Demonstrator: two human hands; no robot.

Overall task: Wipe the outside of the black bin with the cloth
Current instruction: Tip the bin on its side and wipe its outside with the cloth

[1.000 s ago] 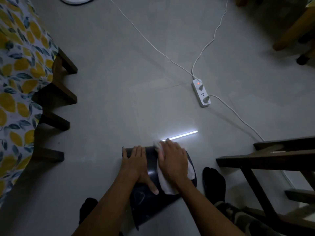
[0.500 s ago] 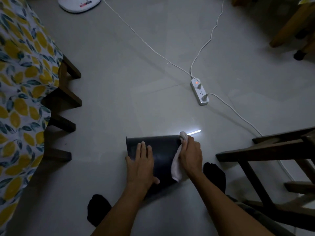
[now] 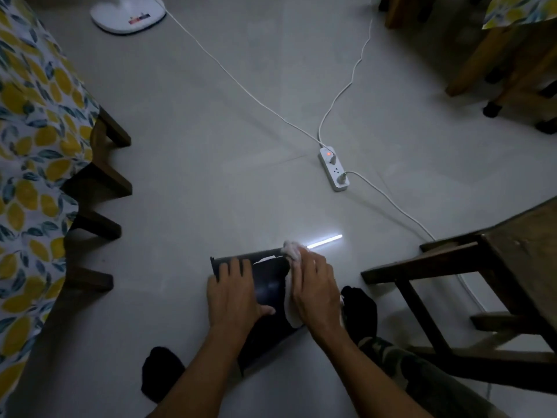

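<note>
Hands flat on bin

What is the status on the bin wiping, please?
Left hand flat on black bin, steadying. Right hand pressing white cloth on bin's right side. Bin lying on floor; nothing in the way.

A home was indicated: lemon-print tablecloth at nine o'clock, wooden chair at three, tiled floor.

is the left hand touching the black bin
Touching. The head view shows the left hand lying flat on the black bin, fingers spread over its side with no gap.
</note>
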